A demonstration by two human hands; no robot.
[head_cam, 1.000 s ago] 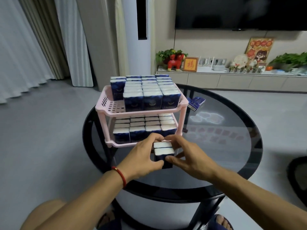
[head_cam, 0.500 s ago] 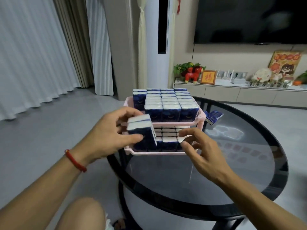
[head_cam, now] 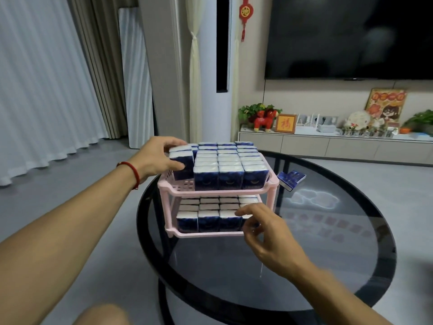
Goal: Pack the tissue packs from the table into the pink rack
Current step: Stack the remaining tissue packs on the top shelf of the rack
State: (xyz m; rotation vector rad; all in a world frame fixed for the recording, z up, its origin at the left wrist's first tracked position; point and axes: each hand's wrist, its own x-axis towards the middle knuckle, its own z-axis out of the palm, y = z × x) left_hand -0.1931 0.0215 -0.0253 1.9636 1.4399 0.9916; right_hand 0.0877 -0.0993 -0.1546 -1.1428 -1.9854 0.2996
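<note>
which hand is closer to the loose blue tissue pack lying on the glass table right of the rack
Right. The right hand is at the pink rack's lower tier, below-left of the loose blue tissue pack; the left hand is beyond the rack's far side.

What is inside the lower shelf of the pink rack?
Rows of tissue packs stand in the lower shelf. The upper shelf covers the back rows; the right hand hides the front right corner.

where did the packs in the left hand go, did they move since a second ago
Yes. The left hand has carried the tissue packs from the table in front of the pink rack up into the left side of its top shelf.
</note>
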